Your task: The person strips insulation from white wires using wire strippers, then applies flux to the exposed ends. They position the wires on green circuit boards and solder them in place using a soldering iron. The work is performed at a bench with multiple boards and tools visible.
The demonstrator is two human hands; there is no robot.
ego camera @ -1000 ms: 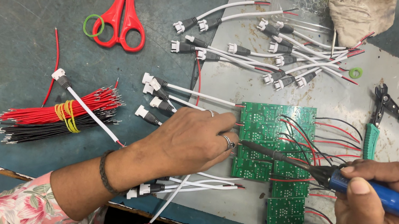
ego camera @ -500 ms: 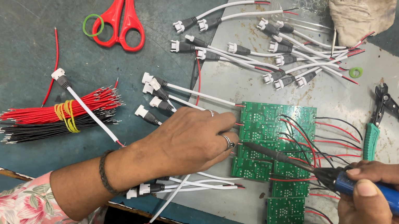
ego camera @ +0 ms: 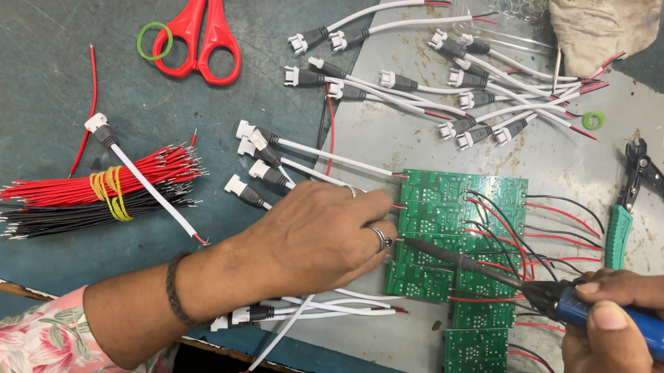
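My left hand [ego camera: 316, 237] lies flat on white connector cables, its fingers pinching a wire against the left edge of the green circuit board panel [ego camera: 452, 231]. A ring is on one finger. My right hand [ego camera: 630, 363] grips a blue-handled soldering iron [ego camera: 660, 336]; its dark tip rests on the board just beside my left fingertips. Red and black wires run off the board's right side. More green boards [ego camera: 475, 370] extend below, toward the table's edge.
A bundle of red and black wires [ego camera: 99, 191] tied with a yellow band lies at left. Red scissors [ego camera: 206, 19] and a green ring lie at top. Several white cables with connectors [ego camera: 451, 90] lie above the board. Green-handled cutters [ego camera: 641, 202] sit right, a cloth at top right.
The iron's tip has slid slightly left along the board toward my left fingers. My left hand has stayed in place.
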